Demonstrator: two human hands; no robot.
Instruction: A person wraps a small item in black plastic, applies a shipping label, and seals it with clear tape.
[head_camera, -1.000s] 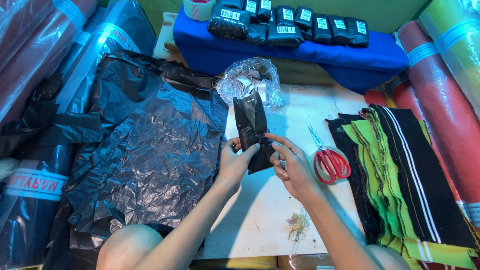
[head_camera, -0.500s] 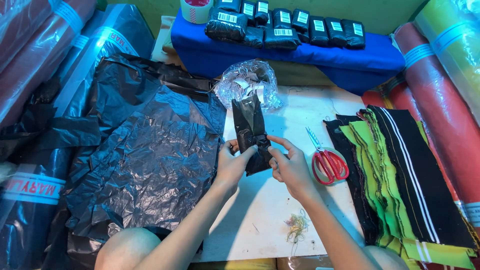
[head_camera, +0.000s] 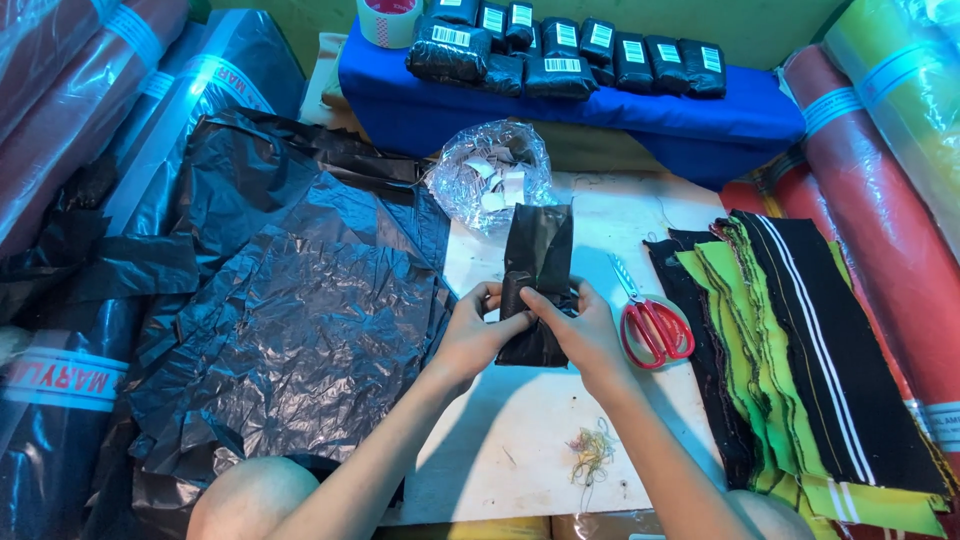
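Note:
A small black plastic bag packet (head_camera: 538, 262) stands upright over the white board (head_camera: 520, 430), gripped at its lower half by both hands. My left hand (head_camera: 474, 336) pinches its left side, with the thumb across the front. My right hand (head_camera: 583, 335) wraps its right side and covers the lower right corner. The bag's open top points away from me, toward a clear plastic bag of small paper tags (head_camera: 489, 173).
Red-handled scissors (head_camera: 650, 320) lie just right of my right hand. A stack of black, green and striped fabric pieces (head_camera: 800, 350) fills the right. Crumpled black plastic sheets (head_camera: 290, 320) cover the left. Labelled black packets (head_camera: 570, 55) and a tape roll (head_camera: 388, 18) sit on blue cloth behind.
The packet has turned from leaning left to nearly upright and shifted a little right. Both hands closed in tighter around its lower half.

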